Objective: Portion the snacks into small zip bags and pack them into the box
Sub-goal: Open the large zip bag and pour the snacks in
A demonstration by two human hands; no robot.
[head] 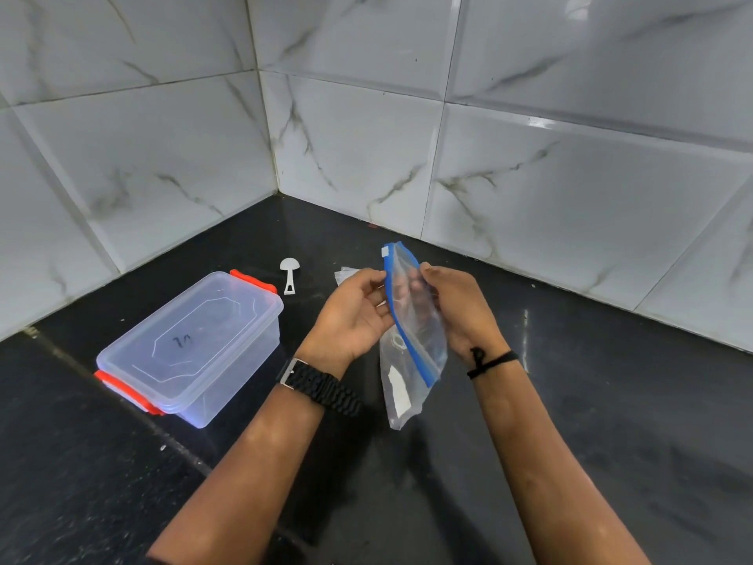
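I hold a clear zip bag with a blue zipper strip and a white slider above the black counter, in the middle of the view. My left hand pinches the zipper edge from the left. My right hand grips the same edge from the right, fingers partly behind the plastic. The bag hangs down between my wrists and looks empty. A clear plastic box with orange clips stands to the left, its lid on. No snacks are visible.
A small white plastic scoop lies on the counter behind the box. More clear plastic lies behind my left hand, partly hidden. White marble-look tiled walls meet in a corner at the back.
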